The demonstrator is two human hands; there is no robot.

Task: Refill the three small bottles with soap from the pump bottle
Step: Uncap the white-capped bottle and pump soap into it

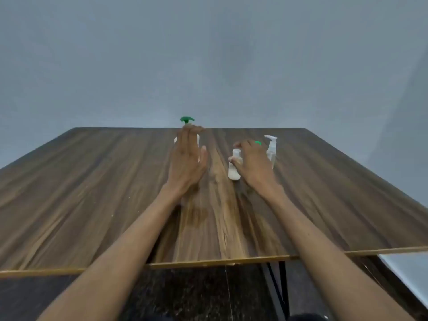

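Head view looks down a wooden bench (92, 193) toward a grey wall. Left hand (187, 158) reaches out flat, fingers straight, in front of the pump bottle (187, 120), whose green pump head shows above the fingertips; I cannot tell if it touches. Right hand (251, 162) has thumb and fingers around an uncapped small bottle (234, 166) holding white soap. Just beside it stands a clear bottle (271, 148) with a white pump. Something green (258, 142) peeks behind the right hand.
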